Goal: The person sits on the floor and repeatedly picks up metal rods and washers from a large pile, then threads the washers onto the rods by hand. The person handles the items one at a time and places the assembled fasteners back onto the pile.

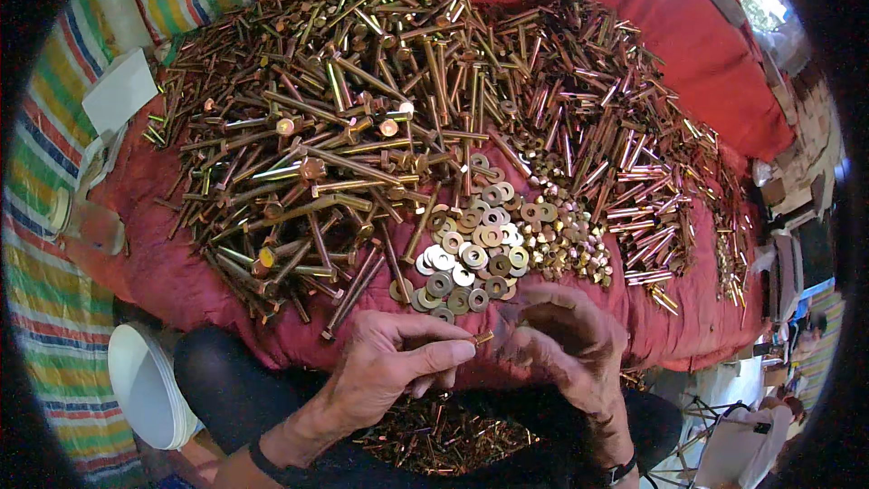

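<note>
- Small bolt [483,338]: pinched at the tips of thumb and forefinger of the left hand [391,371], held level just off the near edge of the red cloth [181,281], pointing toward the right hand.
- Left hand: closed on the bolt, other fingers curled under.
- Right hand [566,344]: blurred, fingers bunched close to the bolt's free end; cannot tell whether anything is held or whether it touches the bolt.
- Washers [471,258]: flat loose heap just beyond both hands, within easy reach.
- Nuts [566,240]: small heap touching the right side of the washers.
- Long bolts [335,145]: large tangled pile filling the left and middle of the cloth.
- Short bolts [625,154]: second broad spread to the right, reaching toward the cloth's right edge.
- Pieces in the lap [444,439]: modest heap of small brass-coloured parts below the hands, between the dark-clad legs; judged to be finished pieces.
- Progress, as judged: early; lap heap small against the piles left on the cloth.
- Edges: cloth falls away just under the hands; anything dropped there likely lands in the lap.
- Room: open gap between hands and washers; bare cloth at the near left; white bowl [149,389] low at the left, striped sheet [45,244] along the left side; clutter at the far right well apart from the hands.
</note>
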A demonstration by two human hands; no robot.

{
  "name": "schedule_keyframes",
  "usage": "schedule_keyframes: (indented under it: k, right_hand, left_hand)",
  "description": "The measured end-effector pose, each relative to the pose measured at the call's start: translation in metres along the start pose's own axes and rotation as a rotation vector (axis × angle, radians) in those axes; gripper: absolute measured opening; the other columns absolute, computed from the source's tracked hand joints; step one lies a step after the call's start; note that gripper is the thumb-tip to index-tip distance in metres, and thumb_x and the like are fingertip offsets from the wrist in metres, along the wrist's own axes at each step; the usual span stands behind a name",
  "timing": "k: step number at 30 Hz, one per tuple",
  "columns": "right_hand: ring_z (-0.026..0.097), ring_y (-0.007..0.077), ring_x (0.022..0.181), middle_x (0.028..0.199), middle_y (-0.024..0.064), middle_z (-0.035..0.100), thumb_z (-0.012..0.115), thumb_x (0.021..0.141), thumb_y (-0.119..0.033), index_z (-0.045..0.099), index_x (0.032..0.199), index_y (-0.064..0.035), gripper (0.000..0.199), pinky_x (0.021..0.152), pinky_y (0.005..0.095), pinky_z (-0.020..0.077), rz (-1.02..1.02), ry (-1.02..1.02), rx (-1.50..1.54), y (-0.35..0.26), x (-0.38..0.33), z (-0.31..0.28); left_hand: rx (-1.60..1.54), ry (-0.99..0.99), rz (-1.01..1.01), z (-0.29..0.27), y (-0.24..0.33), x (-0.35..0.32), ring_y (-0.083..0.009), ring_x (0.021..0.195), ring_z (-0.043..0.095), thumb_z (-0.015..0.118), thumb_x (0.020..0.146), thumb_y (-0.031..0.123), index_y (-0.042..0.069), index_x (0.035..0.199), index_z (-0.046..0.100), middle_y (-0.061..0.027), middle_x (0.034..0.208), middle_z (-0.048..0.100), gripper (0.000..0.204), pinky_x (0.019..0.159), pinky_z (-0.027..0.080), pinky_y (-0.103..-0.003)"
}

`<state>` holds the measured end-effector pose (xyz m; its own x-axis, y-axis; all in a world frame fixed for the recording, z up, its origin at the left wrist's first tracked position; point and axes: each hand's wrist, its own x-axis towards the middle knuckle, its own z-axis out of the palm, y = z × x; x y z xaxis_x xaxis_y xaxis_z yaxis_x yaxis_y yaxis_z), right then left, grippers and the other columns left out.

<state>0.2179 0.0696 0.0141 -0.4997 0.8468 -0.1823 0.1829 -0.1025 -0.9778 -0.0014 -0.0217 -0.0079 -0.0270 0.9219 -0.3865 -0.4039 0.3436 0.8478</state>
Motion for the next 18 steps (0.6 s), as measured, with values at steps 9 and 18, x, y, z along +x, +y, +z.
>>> schedule_keyframes:
  k: [9, 18]
  right_hand:
    - [0.076, 0.0245, 0.091, 0.101, 0.0118, 0.077, 0.087, 0.080, -0.004, 0.081, 0.103, -0.0043, 0.024, 0.081, 0.0322, 0.0613, -0.422, -0.152, -0.405, 0.000, 0.003, -0.007]
    - [0.077, 0.0261, 0.093, 0.105, 0.0107, 0.076, 0.086, 0.080, -0.005, 0.079, 0.113, -0.0070, 0.034, 0.079, 0.0347, 0.0630, -0.588, -0.274, -0.533, 0.002, -0.001, -0.010]
  left_hand:
    - [-0.026, -0.152, -0.097, -0.008, 0.000, -0.004, -0.0027, 0.061, 0.055, 0.076, 0.100, 0.019, -0.004, 0.105, 0.079, 0.0000, 0.072, 0.067, 0.024, 0.052, 0.037, -0.020]
    - [-0.201, -0.325, -0.301, -0.019, -0.002, 0.001, -0.0043, 0.060, 0.055, 0.077, 0.099, 0.016, -0.005, 0.100, 0.079, 0.0003, 0.067, 0.064, 0.021, 0.050, 0.036, -0.020]
